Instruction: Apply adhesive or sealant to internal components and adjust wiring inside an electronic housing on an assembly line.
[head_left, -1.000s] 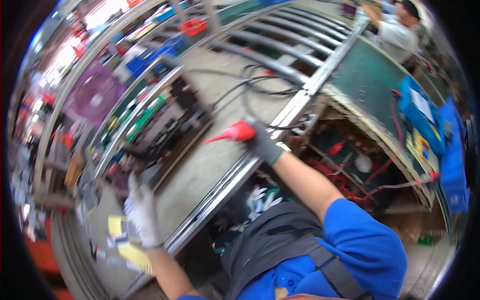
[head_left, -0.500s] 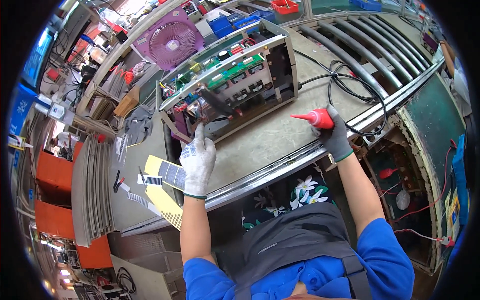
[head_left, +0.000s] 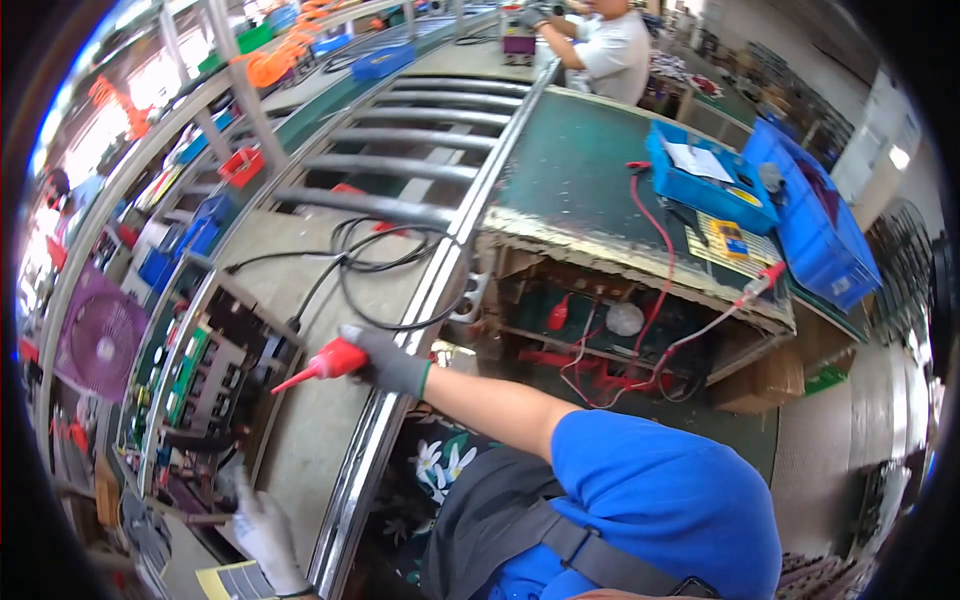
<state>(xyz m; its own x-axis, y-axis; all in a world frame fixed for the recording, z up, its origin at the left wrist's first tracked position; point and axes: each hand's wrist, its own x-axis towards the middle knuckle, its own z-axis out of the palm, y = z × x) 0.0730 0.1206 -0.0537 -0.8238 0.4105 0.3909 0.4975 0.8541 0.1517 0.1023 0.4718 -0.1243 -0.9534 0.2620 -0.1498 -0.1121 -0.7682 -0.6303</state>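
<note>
The grey bench (head_left: 312,440) carries an open chassis (head_left: 212,380) — and black cable (head_left: 343,258).

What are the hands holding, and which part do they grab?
The right hand holds the red bottle by its wide body, not its thin nozzle. The left hand seems to hold nothing.

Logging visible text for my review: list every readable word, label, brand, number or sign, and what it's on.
None can be read.
White paper in the blue tray: any print too small.
Yellow sheet beside the left hand: too blurred.
Red bottle in the right hand: no lettering visible.
</note>
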